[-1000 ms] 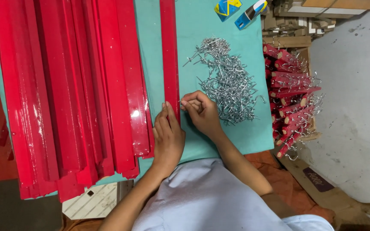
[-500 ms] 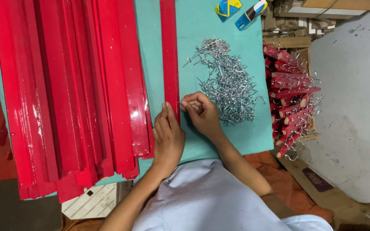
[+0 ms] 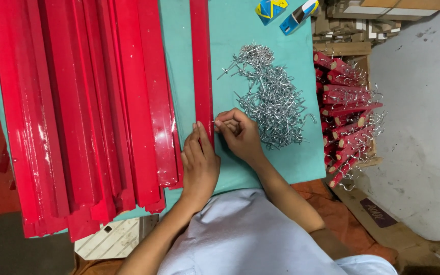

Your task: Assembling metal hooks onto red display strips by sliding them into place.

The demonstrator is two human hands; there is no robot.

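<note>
A single red strip is laid on the teal-covered desk. Its near end is pressed flat by the left hand, fingers open and nothing gripped. A small metal hook is pinched in the closed grip of the right hand against the strip's edge. A pile of hooks is seen just beside it, and stacked red strips are spread to the left.

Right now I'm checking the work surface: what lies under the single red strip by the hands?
Under the long red painted strip lies the teal cloth, bare on both sides. The left hand covers the strip's near end, so that part is hidden.
</note>
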